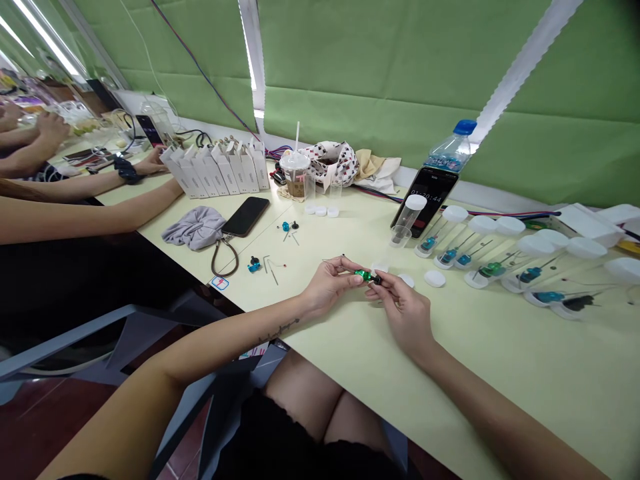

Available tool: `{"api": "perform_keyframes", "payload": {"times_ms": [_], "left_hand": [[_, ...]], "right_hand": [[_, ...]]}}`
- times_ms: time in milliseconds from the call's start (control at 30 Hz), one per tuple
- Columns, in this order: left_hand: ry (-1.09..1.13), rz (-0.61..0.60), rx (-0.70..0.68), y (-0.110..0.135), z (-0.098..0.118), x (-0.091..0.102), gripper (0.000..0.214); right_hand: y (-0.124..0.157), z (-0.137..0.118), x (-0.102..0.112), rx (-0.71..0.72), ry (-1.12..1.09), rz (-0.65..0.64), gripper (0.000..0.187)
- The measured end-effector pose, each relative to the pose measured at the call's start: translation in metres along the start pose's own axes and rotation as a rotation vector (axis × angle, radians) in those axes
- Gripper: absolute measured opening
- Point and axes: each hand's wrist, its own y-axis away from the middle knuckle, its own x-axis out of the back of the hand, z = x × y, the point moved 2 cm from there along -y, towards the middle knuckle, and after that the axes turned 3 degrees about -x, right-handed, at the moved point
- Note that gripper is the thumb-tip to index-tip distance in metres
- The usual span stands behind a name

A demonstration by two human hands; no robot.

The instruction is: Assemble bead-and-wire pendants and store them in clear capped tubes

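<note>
My left hand pinches a small shiny green metal part between thumb and fingers. At its right end is a black knob-like piece, gripped by the fingertips of my right hand. The green and black pieces are in line and touching; whether they are joined I cannot tell. Just beyond my right hand lie white round caps. To the left on the table are a blue metal part with a black piece and thin L-shaped keys. Another blue part lies farther back.
Several clear capped tubes holding coloured parts stand at right. A phone with a timer leans on a water bottle. White boxes, an iced drink, a dark phone and a grey scrunchie stand left. Co-workers' arms reach in there.
</note>
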Motion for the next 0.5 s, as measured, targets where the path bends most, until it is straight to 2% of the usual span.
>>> {"api": "perform_keyframes", "payload": {"times_ms": [500], "left_hand": [[0.003,-0.007,0.009,0.0,-0.0002,0.0001,0.031]], "right_hand": [[0.0003,-0.0013,0.0007,-0.033,-0.025,-0.013,0.03]]}}
